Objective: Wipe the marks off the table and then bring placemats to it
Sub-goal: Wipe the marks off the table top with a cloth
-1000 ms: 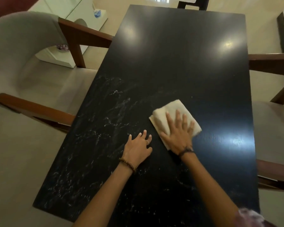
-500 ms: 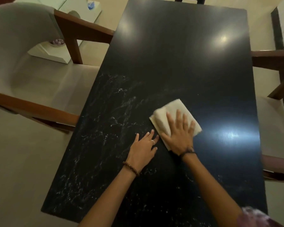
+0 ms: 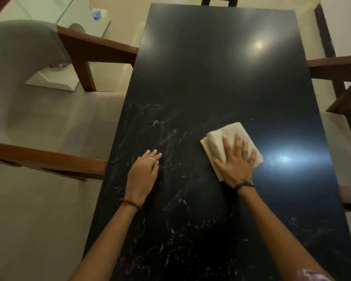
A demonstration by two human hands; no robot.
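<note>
Right hand (image 3: 234,162) flat, fingers spread, pressing folded cream cloth (image 3: 217,138) onto black table (image 3: 211,67). Left hand (image 3: 144,171) open, resting beside on white marks (image 3: 162,134). Wiping likely early: smears across near half, far half glossy. No placemats visible. Near table edge cut off.

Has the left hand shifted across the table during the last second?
Yes. The left hand has slid left, toward the table edge on that side, widening its gap from the cloth.
</note>
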